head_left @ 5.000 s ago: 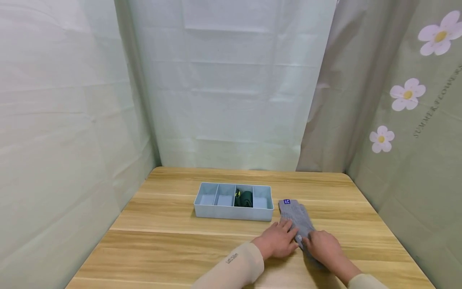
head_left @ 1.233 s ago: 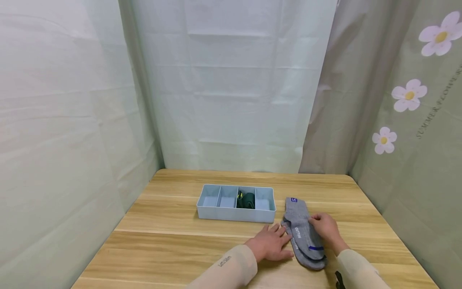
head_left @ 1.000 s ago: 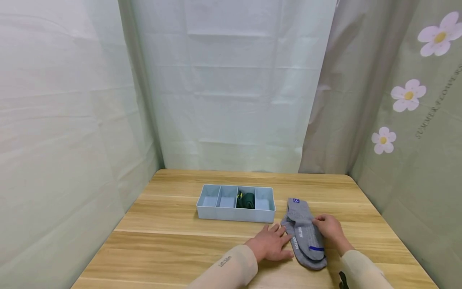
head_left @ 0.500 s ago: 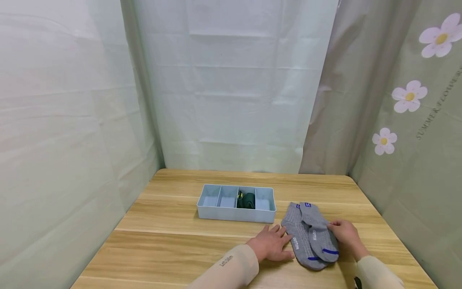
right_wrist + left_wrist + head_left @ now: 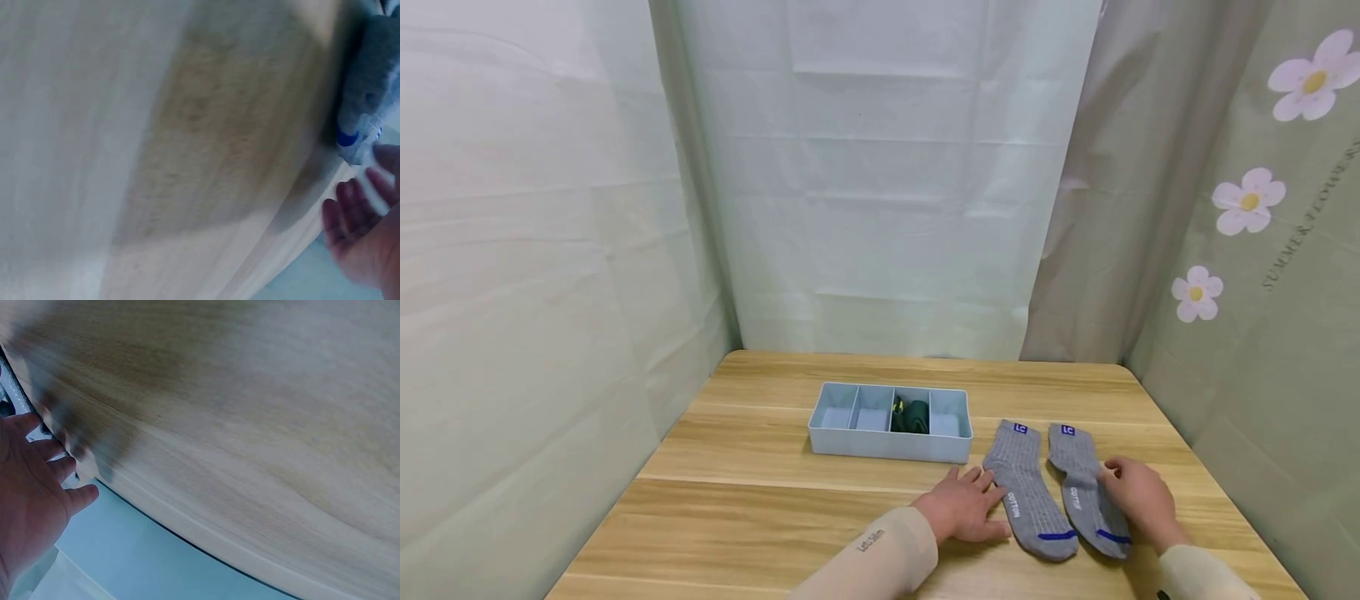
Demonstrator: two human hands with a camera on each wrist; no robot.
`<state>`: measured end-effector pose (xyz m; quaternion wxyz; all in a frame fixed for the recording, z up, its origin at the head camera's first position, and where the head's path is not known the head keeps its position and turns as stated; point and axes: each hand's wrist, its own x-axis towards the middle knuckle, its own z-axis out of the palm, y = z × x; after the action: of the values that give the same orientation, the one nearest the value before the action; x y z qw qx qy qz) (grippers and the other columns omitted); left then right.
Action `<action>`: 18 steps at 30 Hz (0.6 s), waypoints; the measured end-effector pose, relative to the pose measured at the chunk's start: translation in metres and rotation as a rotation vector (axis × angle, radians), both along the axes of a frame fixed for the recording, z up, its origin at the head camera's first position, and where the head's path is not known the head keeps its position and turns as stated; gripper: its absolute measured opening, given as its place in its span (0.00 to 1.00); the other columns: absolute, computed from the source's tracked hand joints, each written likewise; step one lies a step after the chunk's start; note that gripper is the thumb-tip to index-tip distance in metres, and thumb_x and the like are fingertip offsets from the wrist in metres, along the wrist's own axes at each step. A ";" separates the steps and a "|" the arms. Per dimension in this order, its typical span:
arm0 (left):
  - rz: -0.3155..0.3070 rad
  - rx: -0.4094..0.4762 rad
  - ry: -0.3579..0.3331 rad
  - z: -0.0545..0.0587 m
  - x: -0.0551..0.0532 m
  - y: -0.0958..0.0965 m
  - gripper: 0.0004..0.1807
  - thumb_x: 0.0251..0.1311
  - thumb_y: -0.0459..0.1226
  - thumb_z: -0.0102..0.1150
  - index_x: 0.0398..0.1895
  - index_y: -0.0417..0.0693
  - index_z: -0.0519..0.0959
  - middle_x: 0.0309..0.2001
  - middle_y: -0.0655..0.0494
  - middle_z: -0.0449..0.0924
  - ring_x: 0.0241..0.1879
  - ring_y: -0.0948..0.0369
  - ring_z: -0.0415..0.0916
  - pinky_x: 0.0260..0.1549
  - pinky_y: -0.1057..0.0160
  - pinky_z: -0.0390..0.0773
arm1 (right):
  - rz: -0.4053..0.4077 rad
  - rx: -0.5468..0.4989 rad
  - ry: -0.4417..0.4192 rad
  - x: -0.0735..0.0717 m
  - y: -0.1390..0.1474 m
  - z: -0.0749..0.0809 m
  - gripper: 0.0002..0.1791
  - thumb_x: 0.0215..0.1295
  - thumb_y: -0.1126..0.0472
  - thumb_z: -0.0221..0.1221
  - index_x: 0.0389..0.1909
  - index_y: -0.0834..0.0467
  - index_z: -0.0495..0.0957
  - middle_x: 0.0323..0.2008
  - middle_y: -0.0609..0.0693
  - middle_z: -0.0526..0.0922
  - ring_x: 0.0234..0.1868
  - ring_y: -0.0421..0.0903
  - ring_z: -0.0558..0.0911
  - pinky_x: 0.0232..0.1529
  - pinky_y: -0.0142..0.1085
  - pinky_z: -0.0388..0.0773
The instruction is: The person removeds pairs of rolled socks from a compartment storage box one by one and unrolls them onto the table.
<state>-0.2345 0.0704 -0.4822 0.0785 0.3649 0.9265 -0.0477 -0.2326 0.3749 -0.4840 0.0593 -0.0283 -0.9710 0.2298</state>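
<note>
Two grey ribbed socks lie side by side on the table in the head view, each with a blue tag at the cuff and a blue stripe near the toe. My left hand (image 5: 966, 506) is flat with fingers spread, its fingertips at the near-left edge of the left sock (image 5: 1030, 496). By thumb and finger, my right hand (image 5: 1142, 497) pinches the right edge of the right sock (image 5: 1077, 475), which is creased there. The left wrist view shows the spread left hand (image 5: 31, 494); part of a sock (image 5: 369, 87) is beside the right hand in the right wrist view.
A light blue divided box (image 5: 887, 446) stands left of the socks. One compartment holds a dark green rolled cloth item (image 5: 915, 417) with a yellow mark. The wooden table (image 5: 760, 483) is enclosed by pale cloth curtains (image 5: 880, 208).
Earlier the socks lay stacked. The right hand has drawn the upper one off to the right, so the two now lie apart. The left hand has stayed by the lower sock over the last second.
</note>
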 end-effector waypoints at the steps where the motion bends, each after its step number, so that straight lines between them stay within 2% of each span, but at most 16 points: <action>1: -0.001 -0.001 0.002 0.000 0.000 0.000 0.38 0.66 0.68 0.40 0.76 0.68 0.61 0.75 0.62 0.57 0.74 0.60 0.52 0.69 0.50 0.58 | 0.046 0.033 0.046 -0.001 -0.002 -0.002 0.17 0.64 0.60 0.61 0.46 0.72 0.80 0.43 0.70 0.82 0.44 0.67 0.81 0.43 0.57 0.76; 4: -0.004 -0.004 0.007 0.000 0.000 0.000 0.38 0.66 0.68 0.40 0.75 0.68 0.62 0.75 0.62 0.57 0.74 0.60 0.53 0.69 0.50 0.58 | 0.213 0.099 0.146 -0.002 -0.007 -0.010 0.17 0.64 0.60 0.63 0.48 0.69 0.82 0.46 0.69 0.82 0.49 0.69 0.79 0.49 0.62 0.74; 6: -0.005 -0.005 0.010 0.000 0.000 0.000 0.38 0.65 0.69 0.40 0.75 0.67 0.62 0.75 0.62 0.57 0.74 0.61 0.53 0.69 0.49 0.59 | 0.307 0.135 0.161 -0.002 -0.010 -0.014 0.19 0.64 0.59 0.64 0.50 0.68 0.82 0.48 0.68 0.81 0.51 0.69 0.79 0.52 0.62 0.73; 8: -0.007 -0.006 0.014 0.000 0.000 0.000 0.38 0.65 0.69 0.40 0.75 0.67 0.62 0.75 0.62 0.57 0.74 0.60 0.53 0.68 0.49 0.59 | 0.367 0.167 0.143 -0.002 -0.012 -0.016 0.21 0.64 0.56 0.64 0.52 0.67 0.82 0.51 0.69 0.80 0.53 0.70 0.78 0.53 0.62 0.72; 12: -0.006 -0.007 0.009 0.001 0.000 0.000 0.38 0.65 0.69 0.40 0.75 0.67 0.62 0.75 0.62 0.57 0.74 0.60 0.53 0.68 0.49 0.59 | 0.404 0.195 0.091 0.000 -0.011 -0.017 0.24 0.64 0.54 0.64 0.56 0.65 0.81 0.56 0.73 0.76 0.56 0.72 0.75 0.54 0.63 0.71; 18: 0.004 -0.010 0.013 0.002 0.001 0.000 0.38 0.66 0.69 0.39 0.75 0.68 0.61 0.75 0.62 0.57 0.74 0.60 0.53 0.68 0.49 0.59 | 0.392 0.214 0.068 0.005 -0.009 -0.018 0.25 0.64 0.53 0.64 0.56 0.65 0.80 0.57 0.72 0.75 0.57 0.71 0.75 0.55 0.62 0.70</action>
<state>-0.2337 0.0707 -0.4806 0.0743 0.3622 0.9275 -0.0548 -0.2277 0.3661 -0.5016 0.0489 0.1751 -0.9742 0.1336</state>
